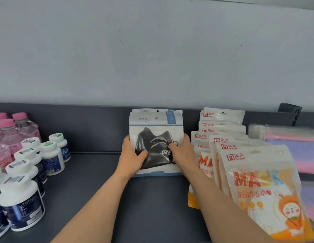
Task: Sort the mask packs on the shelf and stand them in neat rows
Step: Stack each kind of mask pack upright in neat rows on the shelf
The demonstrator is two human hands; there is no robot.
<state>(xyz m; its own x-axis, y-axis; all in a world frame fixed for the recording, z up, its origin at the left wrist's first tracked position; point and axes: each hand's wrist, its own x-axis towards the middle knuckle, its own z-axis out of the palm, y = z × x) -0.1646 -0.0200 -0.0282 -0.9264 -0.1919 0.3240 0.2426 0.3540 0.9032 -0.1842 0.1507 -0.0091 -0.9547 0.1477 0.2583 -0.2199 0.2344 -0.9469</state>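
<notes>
Orange mask packs [258,181] cut by frame edge; left grip [133,155], right grip [182,153] hold black-mask pack [154,134]; rear packs [152,111] mostly hidden.

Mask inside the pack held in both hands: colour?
Black, with white lettering, in the black mask pack held by left hand and right hand. Head view only.

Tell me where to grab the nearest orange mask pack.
Probably the white header strip of the nearest orange mask pack, pinched from above: the pouch is flat, its top edge stands free, and other packs crowd its left side.
</notes>
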